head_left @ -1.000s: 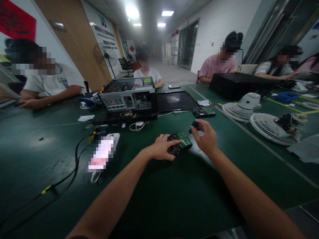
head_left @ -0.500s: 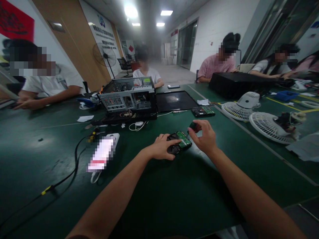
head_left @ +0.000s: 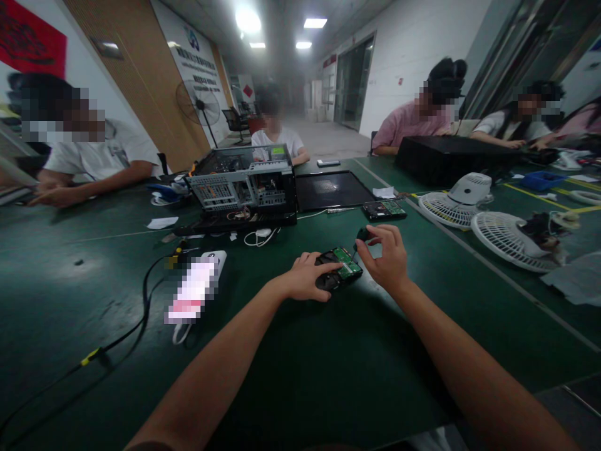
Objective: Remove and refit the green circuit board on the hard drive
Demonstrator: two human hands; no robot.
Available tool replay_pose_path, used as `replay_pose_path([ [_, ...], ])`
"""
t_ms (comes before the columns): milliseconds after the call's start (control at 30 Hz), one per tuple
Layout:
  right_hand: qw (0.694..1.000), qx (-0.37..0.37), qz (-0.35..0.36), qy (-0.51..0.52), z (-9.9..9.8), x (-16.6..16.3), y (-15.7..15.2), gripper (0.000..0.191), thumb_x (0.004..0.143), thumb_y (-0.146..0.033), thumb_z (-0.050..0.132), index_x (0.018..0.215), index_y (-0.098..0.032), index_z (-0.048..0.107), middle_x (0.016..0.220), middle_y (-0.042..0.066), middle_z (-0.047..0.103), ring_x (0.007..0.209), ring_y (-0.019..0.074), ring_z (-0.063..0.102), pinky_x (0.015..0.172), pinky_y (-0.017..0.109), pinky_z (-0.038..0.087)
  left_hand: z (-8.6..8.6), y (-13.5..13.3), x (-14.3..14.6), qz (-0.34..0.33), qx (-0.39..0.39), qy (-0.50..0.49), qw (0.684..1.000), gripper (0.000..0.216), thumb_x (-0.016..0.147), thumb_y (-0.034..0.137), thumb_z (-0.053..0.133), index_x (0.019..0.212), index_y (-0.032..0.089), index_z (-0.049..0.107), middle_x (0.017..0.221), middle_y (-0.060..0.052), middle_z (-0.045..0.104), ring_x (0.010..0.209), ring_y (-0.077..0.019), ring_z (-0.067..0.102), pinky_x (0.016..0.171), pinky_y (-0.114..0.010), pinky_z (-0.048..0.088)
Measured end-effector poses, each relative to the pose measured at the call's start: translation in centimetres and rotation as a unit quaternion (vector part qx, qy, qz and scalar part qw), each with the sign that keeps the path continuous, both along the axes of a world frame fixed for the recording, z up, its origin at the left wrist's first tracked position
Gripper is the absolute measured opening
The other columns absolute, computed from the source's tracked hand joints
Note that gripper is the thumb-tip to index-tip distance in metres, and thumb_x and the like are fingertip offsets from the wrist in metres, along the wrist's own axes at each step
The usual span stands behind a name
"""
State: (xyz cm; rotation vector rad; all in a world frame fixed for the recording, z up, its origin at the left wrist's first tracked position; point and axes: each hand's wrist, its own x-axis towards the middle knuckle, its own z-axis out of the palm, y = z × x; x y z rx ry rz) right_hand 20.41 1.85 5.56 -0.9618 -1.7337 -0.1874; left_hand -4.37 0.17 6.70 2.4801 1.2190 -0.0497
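Note:
A hard drive (head_left: 342,269) with its green circuit board facing up lies on the green table (head_left: 328,363) in front of me. My left hand (head_left: 305,279) rests on the drive's left side, fingers laid over it, holding it down. My right hand (head_left: 387,258) is pinched around the dark handle of a screwdriver (head_left: 362,235), which stands over the drive's far right corner.
An open computer case (head_left: 244,185) stands behind, beside a black side panel (head_left: 331,190) and a second hard drive (head_left: 384,210). Two white fans (head_left: 507,235) lie at the right. A phone (head_left: 195,290) and black cable (head_left: 117,338) lie at the left. Several people sit around the table.
My right hand's fingers have shifted slightly around the screwdriver handle. The drive and my left hand stay where they were.

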Motion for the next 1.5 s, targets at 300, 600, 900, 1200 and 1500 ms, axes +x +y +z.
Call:
replay_pose_path([
  [300,1.000,0.015,-0.001,0.006,-0.21,0.16,0.41,0.036,0.090,-0.028,0.068,0.122,-0.026,0.052,0.123,0.011,0.064,0.107,0.0261,0.067,0.085,0.047,0.062,-0.02,0.02,0.13,0.006,-0.006,0.012,1.000,0.094,0.073,0.063,0.070,0.155,0.055,0.024,0.159,-0.002,0.027,0.138,-0.0411,0.031,0.114,-0.059,0.029],
  [600,0.999,0.024,-0.012,-0.023,0.06,0.47,0.22,0.036,0.088,-0.026,0.068,0.122,-0.026,0.055,0.118,0.012,0.062,0.108,0.0278,0.065,0.090,0.049,0.059,-0.32,0.02,0.03,0.003,0.005,0.000,1.000,0.091,0.074,0.062,0.071,0.154,0.054,0.028,0.158,-0.003,0.028,0.138,-0.0399,0.032,0.114,-0.056,0.030],
  [900,1.000,0.021,-0.004,-0.020,-0.07,0.29,0.29,0.037,0.088,-0.025,0.067,0.121,-0.027,0.052,0.121,0.012,0.062,0.106,0.0268,0.065,0.086,0.047,0.060,-0.02,0.00,0.15,0.004,-0.003,0.009,1.000,0.093,0.073,0.063,0.071,0.155,0.054,0.026,0.159,-0.002,0.027,0.139,-0.0412,0.031,0.114,-0.058,0.029],
  [1200,1.000,-0.015,0.009,-0.026,0.06,0.25,-0.19,0.040,0.089,-0.022,0.061,0.127,-0.025,0.048,0.118,0.011,0.062,0.100,0.0252,0.065,0.083,0.043,0.060,-0.15,0.02,-0.03,-0.003,0.002,-0.004,1.000,0.091,0.074,0.062,0.069,0.154,0.053,0.028,0.158,-0.003,0.028,0.137,-0.0405,0.032,0.113,-0.057,0.031],
  [1500,0.999,0.009,-0.029,-0.044,0.35,0.14,-0.14,0.038,0.088,-0.030,0.069,0.122,-0.024,0.051,0.099,0.005,0.059,0.080,0.0194,0.060,0.078,0.039,0.056,-0.59,0.15,-0.08,-0.002,0.006,-0.005,1.000,0.091,0.075,0.063,0.070,0.154,0.054,0.026,0.158,-0.004,0.026,0.139,-0.0410,0.030,0.113,-0.056,0.031],
])
